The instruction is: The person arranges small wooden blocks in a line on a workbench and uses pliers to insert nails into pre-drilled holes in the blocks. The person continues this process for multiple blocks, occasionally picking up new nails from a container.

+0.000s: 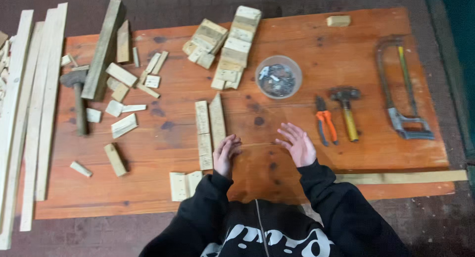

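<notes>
Left hand [226, 154]: fingers loosely curled, holding nothing, tips touching the pale wood strips [210, 129] on the table [297, 34]. Right hand [297, 144]: spread flat, empty, well apart. Steady your strips flush before lifting. Nail bowl [278, 77], pliers [325, 125], hammer [347, 110] beyond.

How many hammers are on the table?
2. One dark-headed hammer lies on the left side beside a long wooden beam. One yellow-handled hammer lies on the right, between the orange pliers and the hacksaw. Wood pieces could hide others.
</notes>
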